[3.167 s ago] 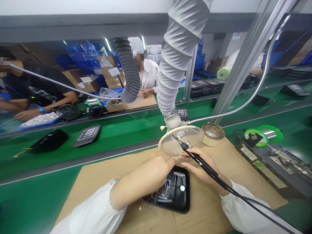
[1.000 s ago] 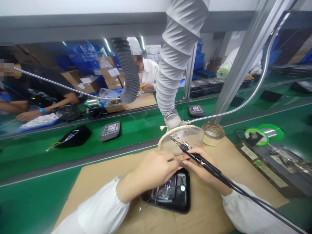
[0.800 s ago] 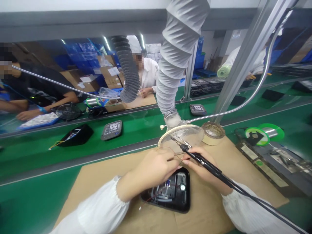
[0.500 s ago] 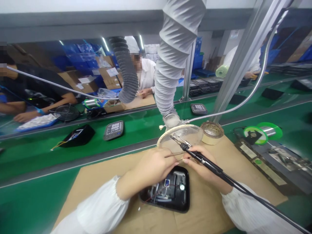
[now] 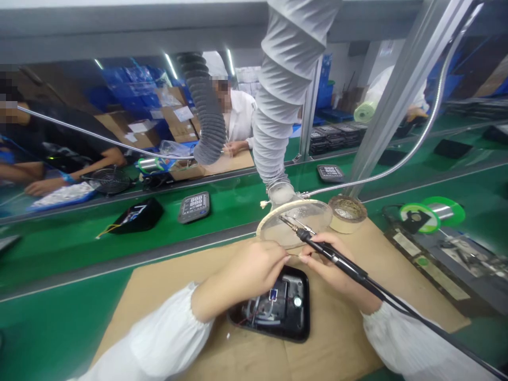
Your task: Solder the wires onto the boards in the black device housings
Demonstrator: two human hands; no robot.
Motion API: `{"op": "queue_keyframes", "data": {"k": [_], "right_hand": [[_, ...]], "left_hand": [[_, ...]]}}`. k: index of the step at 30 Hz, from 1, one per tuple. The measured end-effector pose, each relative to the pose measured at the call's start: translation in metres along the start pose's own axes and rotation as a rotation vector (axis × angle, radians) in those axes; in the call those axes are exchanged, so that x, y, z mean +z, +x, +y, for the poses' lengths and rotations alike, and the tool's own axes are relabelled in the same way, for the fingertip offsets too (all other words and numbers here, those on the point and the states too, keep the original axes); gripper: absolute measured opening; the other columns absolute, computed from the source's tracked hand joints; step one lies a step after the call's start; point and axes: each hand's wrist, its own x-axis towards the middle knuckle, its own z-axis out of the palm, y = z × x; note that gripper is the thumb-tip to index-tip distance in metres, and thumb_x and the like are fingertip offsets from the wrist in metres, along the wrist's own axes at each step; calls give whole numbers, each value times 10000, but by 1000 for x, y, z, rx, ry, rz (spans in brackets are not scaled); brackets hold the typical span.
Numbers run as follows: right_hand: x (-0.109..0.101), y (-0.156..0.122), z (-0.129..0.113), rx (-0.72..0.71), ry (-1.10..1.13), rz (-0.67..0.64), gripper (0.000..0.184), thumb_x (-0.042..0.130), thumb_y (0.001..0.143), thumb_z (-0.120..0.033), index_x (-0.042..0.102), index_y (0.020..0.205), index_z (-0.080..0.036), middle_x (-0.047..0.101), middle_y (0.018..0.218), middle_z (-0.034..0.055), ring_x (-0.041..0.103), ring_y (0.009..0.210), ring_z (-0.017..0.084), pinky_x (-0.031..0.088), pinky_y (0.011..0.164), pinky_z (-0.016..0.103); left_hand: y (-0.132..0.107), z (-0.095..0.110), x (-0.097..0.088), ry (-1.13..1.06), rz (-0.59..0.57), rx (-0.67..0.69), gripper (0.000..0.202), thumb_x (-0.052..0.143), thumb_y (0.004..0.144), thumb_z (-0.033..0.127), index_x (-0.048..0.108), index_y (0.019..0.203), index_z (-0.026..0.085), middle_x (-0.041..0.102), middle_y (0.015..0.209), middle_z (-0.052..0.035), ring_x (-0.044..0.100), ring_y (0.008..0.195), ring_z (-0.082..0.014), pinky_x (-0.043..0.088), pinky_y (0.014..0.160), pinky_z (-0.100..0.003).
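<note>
A soldering iron [image 5: 337, 263] is held pen-style in the right hand [image 5: 331, 270], lower right of centre, with the tip angled up and left over a round clear shield [image 5: 301, 225]. The right grip is closed around the iron's black handle, and the forearm comes in from the lower right. A thin wire [image 5: 296, 254] is pinched in the left hand [image 5: 254, 264], whose grip is shut, with the forearm angled in from the lower left. The wire end is kept just beside the iron, so both hands are brought close together. A black device housing [image 5: 270, 312] is laid open side up on a cardboard sheet [image 5: 337, 338] on the desk, just below the hands, with its wiring exposed. A grey fume hose [image 5: 278, 127] is set right behind the shield, apparently to draw off smoke. A tape roll [image 5: 344, 209] is placed within reach, to the right of the shield.
</note>
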Motion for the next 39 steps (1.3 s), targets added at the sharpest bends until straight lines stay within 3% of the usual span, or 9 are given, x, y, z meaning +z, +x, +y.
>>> {"op": "queue_keyframes", "data": {"k": [24, 39], "right_hand": [[1, -1, 6, 38, 72, -8, 369, 774, 873, -188, 537, 1132, -302, 697, 859, -61, 695, 807, 121, 577, 783, 245], [1, -3, 23, 67, 112, -51, 426, 809, 858, -263, 536, 1182, -302, 724, 1000, -8, 735, 888, 166, 629, 831, 303]], "left_hand": [[2, -4, 1, 112, -42, -98, 263, 401, 1001, 151, 649, 917, 162, 705, 864, -72, 687, 764, -233, 542, 689, -352], [2, -1, -5, 205, -72, 0, 312, 363, 1048, 223, 590, 839, 174, 659, 764, -41, 649, 695, -200, 499, 640, -312]]}}
